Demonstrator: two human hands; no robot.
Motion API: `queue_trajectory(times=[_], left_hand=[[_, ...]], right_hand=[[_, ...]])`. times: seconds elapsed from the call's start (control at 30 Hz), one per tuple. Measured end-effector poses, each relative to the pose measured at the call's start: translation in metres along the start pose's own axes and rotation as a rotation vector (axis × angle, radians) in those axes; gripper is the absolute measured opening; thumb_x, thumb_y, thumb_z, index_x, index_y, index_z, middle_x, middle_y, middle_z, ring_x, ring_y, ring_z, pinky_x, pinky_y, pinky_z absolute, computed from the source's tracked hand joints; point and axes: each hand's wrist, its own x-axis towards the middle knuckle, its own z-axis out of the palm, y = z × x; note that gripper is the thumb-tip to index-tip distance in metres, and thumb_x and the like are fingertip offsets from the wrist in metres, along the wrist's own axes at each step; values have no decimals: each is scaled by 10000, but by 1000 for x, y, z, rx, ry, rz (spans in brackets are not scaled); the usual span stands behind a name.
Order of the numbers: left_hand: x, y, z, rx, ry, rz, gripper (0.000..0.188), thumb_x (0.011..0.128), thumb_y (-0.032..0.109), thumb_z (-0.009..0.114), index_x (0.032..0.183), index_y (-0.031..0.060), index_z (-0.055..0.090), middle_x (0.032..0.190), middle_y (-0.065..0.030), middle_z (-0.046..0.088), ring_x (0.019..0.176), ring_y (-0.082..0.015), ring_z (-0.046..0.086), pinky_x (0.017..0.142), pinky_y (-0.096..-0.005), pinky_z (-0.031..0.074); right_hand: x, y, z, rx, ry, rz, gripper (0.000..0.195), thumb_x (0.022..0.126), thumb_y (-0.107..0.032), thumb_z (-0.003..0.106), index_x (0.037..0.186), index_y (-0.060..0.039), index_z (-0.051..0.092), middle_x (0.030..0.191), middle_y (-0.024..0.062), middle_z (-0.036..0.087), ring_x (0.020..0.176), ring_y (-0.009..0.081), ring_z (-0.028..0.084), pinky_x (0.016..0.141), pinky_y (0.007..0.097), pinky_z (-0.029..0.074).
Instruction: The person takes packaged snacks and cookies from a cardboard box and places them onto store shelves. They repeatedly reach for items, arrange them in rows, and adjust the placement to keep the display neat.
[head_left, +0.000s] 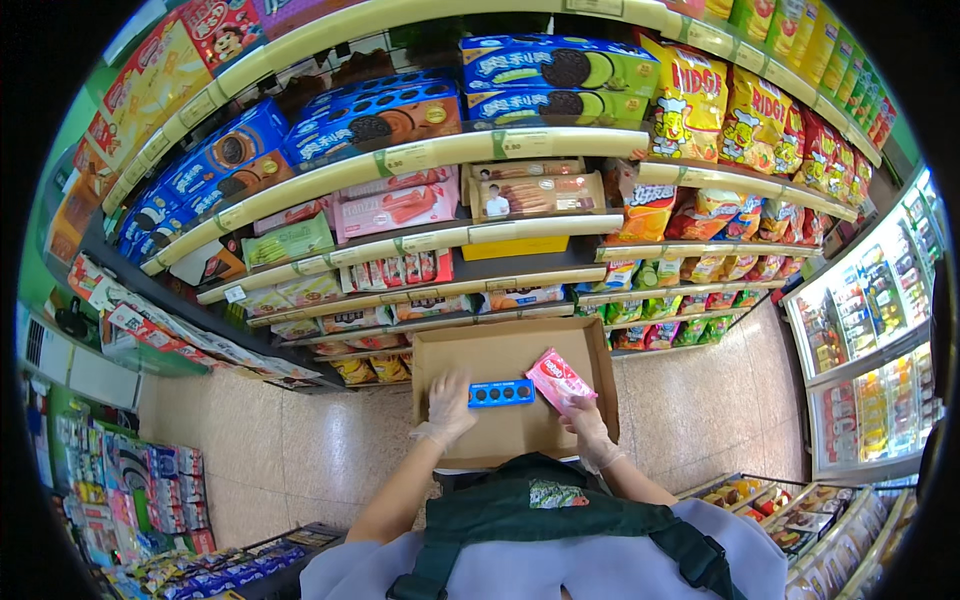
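A shallow cardboard carton (495, 442) lies before me at waist height. Inside it is a blue biscuit packet (501, 392) printed with a row of dark round cookies. My left hand (448, 409), in a clear plastic glove, is over the carton's left part, beside the packet's left end. Its fingers are blurred and appear spread, with nothing seen in them; contact with the packet is unclear. My right hand (589, 433), also gloved, grips the lower end of a pink and red wafer packet (559, 379), tilted over the carton's right side.
Ahead rises a snack shelf (525, 142) with blue Oreo boxes (555, 64), pink biscuit packs (397, 210) and yellow crisp bags (686, 97). A lit drinks cooler (862, 322) stands right. Low racks (802, 510) flank me, and tiled floor (697, 397) shows around the carton.
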Motion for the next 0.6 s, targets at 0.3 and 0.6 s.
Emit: queue_trajectory(times=[0.3, 0.6], left_hand=[[-26, -28, 3, 6, -99, -29, 493, 693, 107, 679, 1169, 30, 573, 1066, -171, 557, 1042, -363, 536, 931, -467, 432], [-29, -16, -104, -259, 59, 83, 468, 701, 104, 676, 1160, 44, 607, 1095, -180, 538, 1066, -368, 516, 953, -422, 437]], right_hand=[[13, -14, 67, -464, -150, -499, 604, 773, -64, 588, 1349, -2, 417, 1094, 99, 550, 1006, 223, 533, 867, 335, 429], [-19, -123, 64, -325, -411, -119, 524, 868, -188, 615, 1326, 11, 454, 899, 49, 609, 714, 93, 584, 609, 218, 463]])
